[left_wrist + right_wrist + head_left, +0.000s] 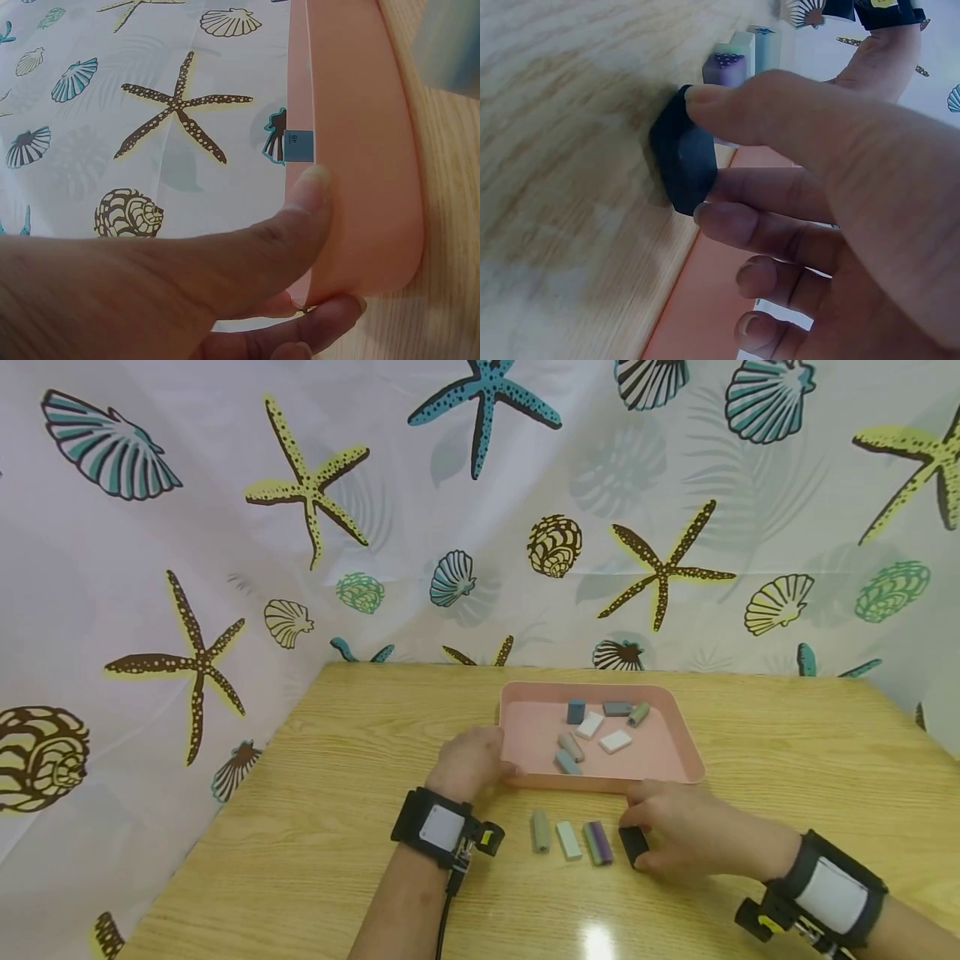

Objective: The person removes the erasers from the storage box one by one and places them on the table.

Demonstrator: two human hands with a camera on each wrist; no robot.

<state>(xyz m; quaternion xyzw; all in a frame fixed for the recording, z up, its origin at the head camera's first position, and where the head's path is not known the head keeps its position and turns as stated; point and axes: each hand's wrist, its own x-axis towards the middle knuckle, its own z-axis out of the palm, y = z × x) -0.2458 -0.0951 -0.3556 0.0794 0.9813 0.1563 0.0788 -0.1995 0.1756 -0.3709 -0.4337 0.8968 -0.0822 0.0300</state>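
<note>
My right hand (675, 827) pinches a small black eraser (684, 154) between thumb and fingertips, just in front of the tray. That eraser has bevelled edges and sits at the right end of a short row on the table. Beside it lie a purple-and-green eraser (598, 843), a pale mint one (568, 841) and an olive-green one (540, 831). At the left, my left hand (468, 762) grips the pink tray (600, 782) by its front left corner. In the left wrist view the thumb lies on the rim and the fingers are under the corner.
Several erasers lie scattered in the tray, among them a dark blue one (576, 711), a grey one (617, 708), a white one (615, 742) and a beige one (571, 747). The wooden table (360, 735) ends at a printed curtain (405, 510) behind.
</note>
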